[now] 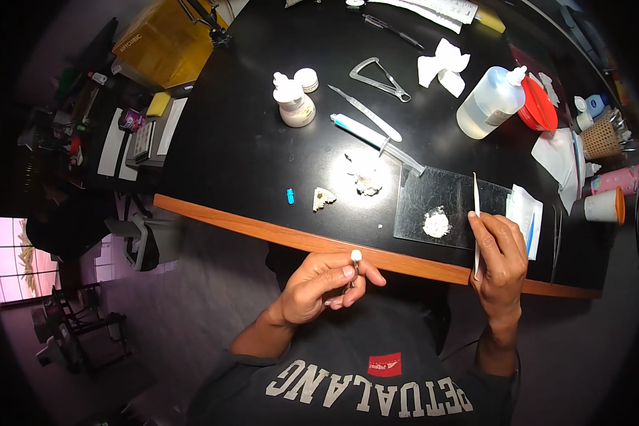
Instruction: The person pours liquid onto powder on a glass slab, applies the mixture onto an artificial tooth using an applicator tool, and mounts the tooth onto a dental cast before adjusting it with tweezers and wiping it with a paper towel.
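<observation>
My left hand is closed around a small metal holder. A white tooth-like piece sits at its top end, just in front of the table edge. My right hand pinches a slim pale spatula, its tip pointing away from me over the glass slab. On that slab lies a mound of white paste or powder, left of my right hand. A white packet with a blue stick lies to the right of this hand. A toothed, cream-coloured cast piece rests on the table.
A crumpled whitish lump and a small blue piece lie left of the slab. Behind are a syringe, a scalpel, a caliper, a small bottle and a large squeeze bottle. Tweezers lie far right.
</observation>
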Available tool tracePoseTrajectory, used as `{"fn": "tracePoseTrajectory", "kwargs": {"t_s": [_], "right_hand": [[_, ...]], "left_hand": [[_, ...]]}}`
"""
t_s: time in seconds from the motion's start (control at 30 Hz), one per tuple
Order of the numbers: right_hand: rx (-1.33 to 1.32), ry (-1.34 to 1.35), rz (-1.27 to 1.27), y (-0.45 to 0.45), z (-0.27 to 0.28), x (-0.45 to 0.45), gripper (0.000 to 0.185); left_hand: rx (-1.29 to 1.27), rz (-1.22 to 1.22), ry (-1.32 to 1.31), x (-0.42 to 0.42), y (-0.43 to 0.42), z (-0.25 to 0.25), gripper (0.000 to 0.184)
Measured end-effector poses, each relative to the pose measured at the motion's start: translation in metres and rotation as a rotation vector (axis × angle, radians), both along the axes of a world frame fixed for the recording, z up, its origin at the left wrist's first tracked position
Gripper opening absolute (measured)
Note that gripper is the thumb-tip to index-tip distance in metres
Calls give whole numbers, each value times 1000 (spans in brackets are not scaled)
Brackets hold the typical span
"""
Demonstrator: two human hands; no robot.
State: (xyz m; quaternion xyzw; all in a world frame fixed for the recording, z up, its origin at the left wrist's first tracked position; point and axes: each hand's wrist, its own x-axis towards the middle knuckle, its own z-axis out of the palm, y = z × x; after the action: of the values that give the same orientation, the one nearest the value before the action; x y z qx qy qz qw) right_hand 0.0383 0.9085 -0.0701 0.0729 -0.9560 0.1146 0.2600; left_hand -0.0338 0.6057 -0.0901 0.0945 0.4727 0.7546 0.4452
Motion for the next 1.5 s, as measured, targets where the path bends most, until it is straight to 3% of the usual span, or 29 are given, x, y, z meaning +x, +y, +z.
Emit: {"fn": "tracePoseTrajectory", "kwargs": {"t_s": [0.1, 0.23, 0.33, 0.4, 0.73, 1.13, 1.5], "right_hand": [[1, 8, 42, 0, 5, -3, 34], [-419, 195, 116, -21, 5, 4, 15], [-770, 234, 280, -46, -5, 11, 11], [-836, 225, 384, -57, -11, 9, 11], [-797, 196, 572, -59, -23, 0, 8], [-702, 136, 519, -61, -23, 3, 21], [-722, 145, 531, -62, -23, 2, 18]], "left_hand": [[37, -3, 61, -2, -4, -9, 49], [44, -8, 80, -1, -5, -11, 51], [31, -17, 144, 1, -1, -12, 52], [3, -9, 191, 4, 1, -12, 52], [-3, -35, 120, 10, 5, -21, 47], [21, -47, 95, 10, 5, -26, 46], [29, -31, 79, 10, 6, -23, 46]]}}
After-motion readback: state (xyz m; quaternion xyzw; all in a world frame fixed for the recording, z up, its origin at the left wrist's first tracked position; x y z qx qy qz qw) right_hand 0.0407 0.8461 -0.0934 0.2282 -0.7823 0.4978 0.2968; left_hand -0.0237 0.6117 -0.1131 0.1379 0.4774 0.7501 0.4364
